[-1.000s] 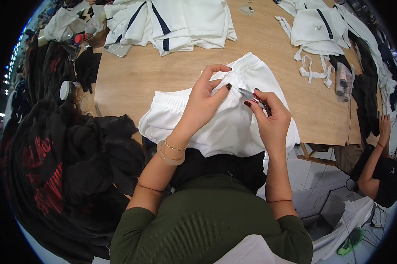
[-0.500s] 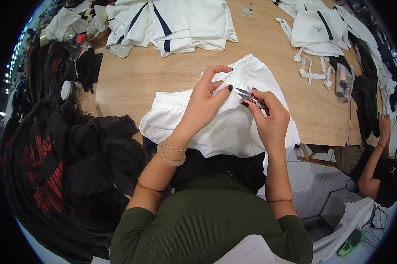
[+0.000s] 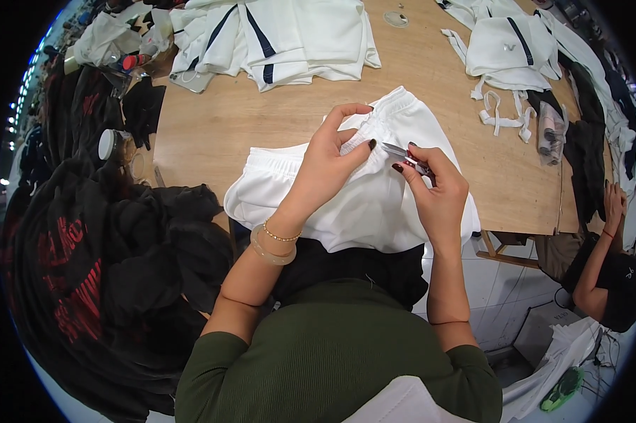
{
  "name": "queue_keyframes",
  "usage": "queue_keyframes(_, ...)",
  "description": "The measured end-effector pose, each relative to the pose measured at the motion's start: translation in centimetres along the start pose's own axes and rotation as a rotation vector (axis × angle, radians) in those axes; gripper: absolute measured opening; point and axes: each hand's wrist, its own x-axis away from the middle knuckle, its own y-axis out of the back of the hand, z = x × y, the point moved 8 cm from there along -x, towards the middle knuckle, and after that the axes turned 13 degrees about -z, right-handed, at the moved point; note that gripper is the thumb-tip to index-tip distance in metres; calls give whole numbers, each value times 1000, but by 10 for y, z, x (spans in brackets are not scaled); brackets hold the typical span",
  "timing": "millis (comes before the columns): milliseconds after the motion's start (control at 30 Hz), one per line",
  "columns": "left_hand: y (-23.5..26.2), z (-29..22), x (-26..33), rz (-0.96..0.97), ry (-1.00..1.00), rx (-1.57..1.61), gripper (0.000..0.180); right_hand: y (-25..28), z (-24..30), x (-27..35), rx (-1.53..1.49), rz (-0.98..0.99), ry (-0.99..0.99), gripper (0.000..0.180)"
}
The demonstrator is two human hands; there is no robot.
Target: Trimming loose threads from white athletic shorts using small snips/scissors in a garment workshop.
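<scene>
A white garment with a gathered elastic waistband lies over the table's near edge and my lap. My left hand pinches the gathered band between thumb and fingers, lifting it a little. In my right hand I grip small thread snips with silver blades and a dark red handle. Their tips point left, just right of my left thumb and close above the white cloth. Any thread at the tips is too fine to make out.
Folded white garments with navy stripes lie across the far table. More white pieces and a clear bag sit at the right. Dark clothes and a jar are at left. Another person's arm shows at right.
My right hand has drawn the snips slightly right and down, away from the gathered band. My left hand stays on the cloth, its thumb shifted very slightly.
</scene>
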Motion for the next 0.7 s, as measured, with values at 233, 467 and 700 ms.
queue_keyframes(233, 0, 2, 0, 5, -20, -52, 39, -3, 4, -1, 19, -5, 10, 19)
queue_keyframes(467, 8, 5, -2, 7, 45, -97, 25, -20, -31, 8, -440, 25, -432, 18)
queue_keyframes(700, 7, -9, -4, -18, -121, -254, 12, -9, -11, -6, -181, 16, -145, 23)
